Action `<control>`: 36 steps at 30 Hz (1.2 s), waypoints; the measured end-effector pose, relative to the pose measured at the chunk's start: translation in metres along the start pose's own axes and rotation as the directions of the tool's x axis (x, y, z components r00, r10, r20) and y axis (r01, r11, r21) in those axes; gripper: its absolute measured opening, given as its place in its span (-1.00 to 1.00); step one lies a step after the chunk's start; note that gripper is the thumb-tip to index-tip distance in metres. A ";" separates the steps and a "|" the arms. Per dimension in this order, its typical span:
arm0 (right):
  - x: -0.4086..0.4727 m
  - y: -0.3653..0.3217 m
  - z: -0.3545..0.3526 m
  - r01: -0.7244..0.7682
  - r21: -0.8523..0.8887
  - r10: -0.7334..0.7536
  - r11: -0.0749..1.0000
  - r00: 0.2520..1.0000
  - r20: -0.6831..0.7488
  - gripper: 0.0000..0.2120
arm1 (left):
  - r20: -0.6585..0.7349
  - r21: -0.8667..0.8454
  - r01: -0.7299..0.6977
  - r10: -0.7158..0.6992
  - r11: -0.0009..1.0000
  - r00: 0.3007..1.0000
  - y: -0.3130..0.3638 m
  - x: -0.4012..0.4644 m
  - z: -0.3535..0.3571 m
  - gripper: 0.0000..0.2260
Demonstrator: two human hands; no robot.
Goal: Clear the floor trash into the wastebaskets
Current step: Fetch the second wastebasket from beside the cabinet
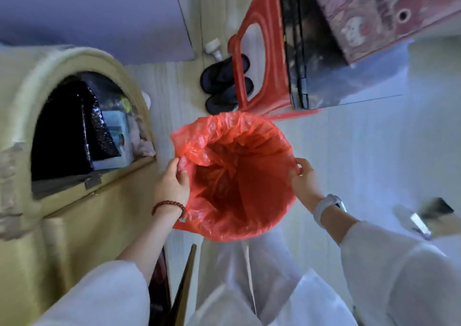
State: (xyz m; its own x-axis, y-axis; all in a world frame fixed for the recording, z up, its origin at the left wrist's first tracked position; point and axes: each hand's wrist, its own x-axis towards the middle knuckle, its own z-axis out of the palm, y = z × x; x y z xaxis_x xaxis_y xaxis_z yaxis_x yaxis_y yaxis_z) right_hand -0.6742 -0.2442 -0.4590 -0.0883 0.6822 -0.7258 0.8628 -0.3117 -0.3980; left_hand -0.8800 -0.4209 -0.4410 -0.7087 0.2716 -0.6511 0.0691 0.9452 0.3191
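Note:
A wastebasket lined with a red plastic bag (239, 176) stands on the floor right below me, its inside looking empty. My left hand (172, 183) pinches the bag's folded-over edge on the left rim, with a beaded bracelet on that wrist. On the right rim my right hand (303, 176) grips the bag's edge; a light watch sits on that wrist. Both arms wear white sleeves.
A tan arched cabinet (82, 201) with dark items inside stands at the left. Beyond the basket are black slippers (224, 84), a red plastic stool (264, 51) and a small white bottle (214, 49). A dark flat object (424, 216) lies at the right on the pale floor (349, 151).

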 end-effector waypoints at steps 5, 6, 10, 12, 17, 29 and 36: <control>-0.076 0.039 -0.083 -0.085 0.214 0.126 0.973 0.974 -0.188 -0.77 | 0.116 0.030 -0.215 0.210 0.976 0.971 0.068 -0.075 -0.014 -0.64; -0.088 0.047 -0.099 -0.101 0.237 0.155 0.966 0.963 -0.221 -0.76 | 0.136 0.054 -0.257 0.248 0.965 0.959 0.085 -0.088 -0.013 -0.64; -0.129 0.086 -0.158 -0.141 0.407 0.296 0.903 0.889 -0.348 -0.75 | 0.262 0.131 -0.454 0.411 0.881 0.873 0.160 -0.132 0.005 -0.63; -0.152 0.114 -0.183 -0.166 0.509 0.396 0.845 0.834 -0.384 -0.75 | 0.345 0.164 -0.563 0.488 0.810 0.802 0.196 -0.160 0.020 -0.64; -0.178 0.189 -0.254 -0.160 0.664 0.546 0.731 0.721 -0.427 -0.74 | 0.471 0.156 -0.769 0.638 0.619 0.609 0.287 -0.233 0.082 -0.68; -0.145 0.360 -0.471 -0.145 0.844 0.739 0.516 0.574 -0.353 -0.67 | 0.610 0.267 -0.885 0.644 0.381 0.461 0.493 -0.400 0.316 -0.60; -0.130 0.414 -0.557 -0.157 0.887 0.821 0.435 0.472 -0.319 -0.69 | 0.702 0.228 -0.950 0.640 0.214 0.313 0.588 -0.463 0.408 -0.59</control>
State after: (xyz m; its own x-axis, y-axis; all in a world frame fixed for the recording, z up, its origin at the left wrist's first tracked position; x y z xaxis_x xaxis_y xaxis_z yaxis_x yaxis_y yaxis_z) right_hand -0.0281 -0.0933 -0.2174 0.8260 0.2774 -0.4907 -0.0520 -0.8293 -0.5564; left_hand -0.2244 0.0828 -0.2329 0.3157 0.8167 -0.4831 0.8481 -0.0146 0.5297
